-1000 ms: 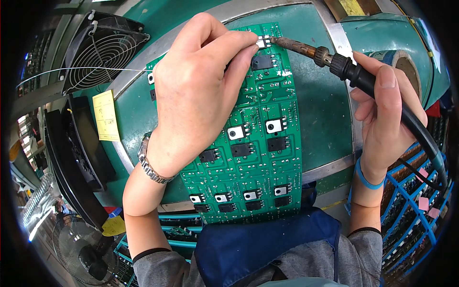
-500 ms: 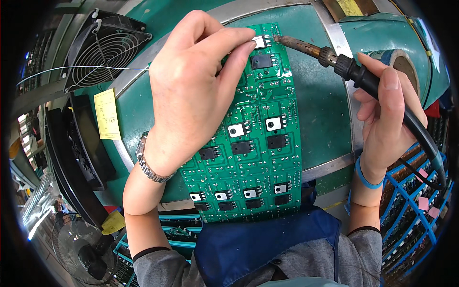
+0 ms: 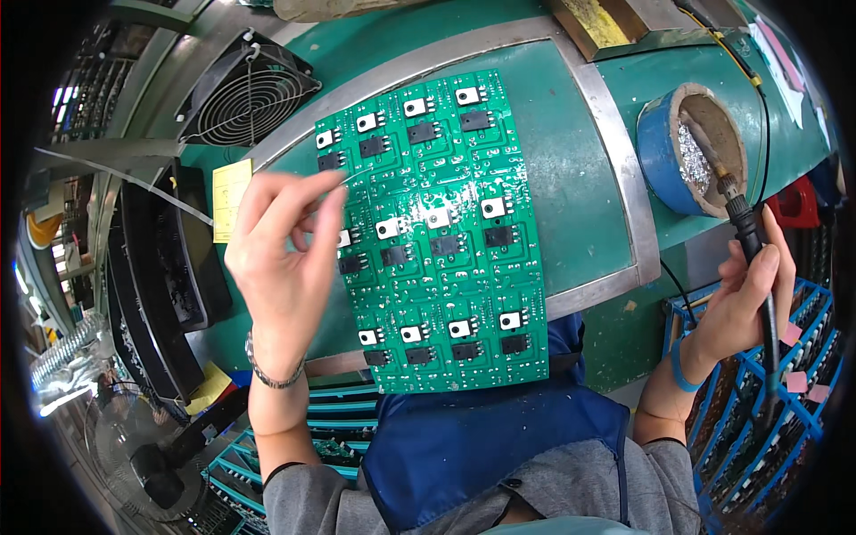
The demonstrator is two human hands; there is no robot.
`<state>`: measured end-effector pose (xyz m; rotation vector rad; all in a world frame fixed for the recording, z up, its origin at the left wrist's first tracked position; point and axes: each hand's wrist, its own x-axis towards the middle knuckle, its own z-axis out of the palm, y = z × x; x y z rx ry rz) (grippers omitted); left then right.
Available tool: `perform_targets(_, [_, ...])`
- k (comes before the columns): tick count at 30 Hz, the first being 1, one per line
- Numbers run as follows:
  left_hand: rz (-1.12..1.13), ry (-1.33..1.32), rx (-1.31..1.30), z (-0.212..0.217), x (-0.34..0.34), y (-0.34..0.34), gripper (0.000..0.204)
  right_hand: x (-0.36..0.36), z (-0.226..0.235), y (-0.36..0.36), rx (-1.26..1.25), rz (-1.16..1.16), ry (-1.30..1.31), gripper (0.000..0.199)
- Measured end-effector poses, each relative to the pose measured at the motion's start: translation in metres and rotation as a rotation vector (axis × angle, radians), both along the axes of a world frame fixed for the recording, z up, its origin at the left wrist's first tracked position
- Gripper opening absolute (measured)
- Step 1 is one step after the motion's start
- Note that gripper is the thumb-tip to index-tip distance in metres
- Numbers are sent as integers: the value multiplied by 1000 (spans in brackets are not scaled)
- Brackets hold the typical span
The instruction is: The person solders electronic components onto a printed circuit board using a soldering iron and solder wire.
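Observation:
A large green circuit board (image 3: 473, 178) with rows of black and silver components lies on the bench in front of me. Between the pinched thumb and forefinger of my left hand (image 3: 285, 254) is a thin solder wire (image 3: 134, 183), trailing off to the left. Its short end shows just over the board's left side. My right hand (image 3: 747, 290) grips a black-handled soldering iron (image 3: 747, 227). The iron's tip is inside a blue round pot (image 3: 658, 152) with silvery solder scraps, at the right of the bench.
A black fan with a wire guard (image 3: 254, 94) stands at the far left, near a yellow note (image 3: 232, 198). Black bins (image 3: 201, 241) line the left edge. Blue racks (image 3: 785, 357) stand at lower right, and a metal box (image 3: 606, 27) sits at the back.
My right hand has moved the soldering iron from the board's far edge into the blue pot. My left hand has drawn back to the left, uncovering more of the board, which also sits differently in view.

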<state>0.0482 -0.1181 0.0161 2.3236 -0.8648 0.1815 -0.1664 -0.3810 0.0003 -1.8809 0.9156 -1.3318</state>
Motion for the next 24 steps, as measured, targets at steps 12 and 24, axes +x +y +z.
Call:
perform_targets(12, [-277,168,350,2,-114,46,98,-23,9,13,-74,-17,150,26])
perform_targets(24, [-576,38,467,-2,-114,65,72,10,3,51,-20,363,-26,26])
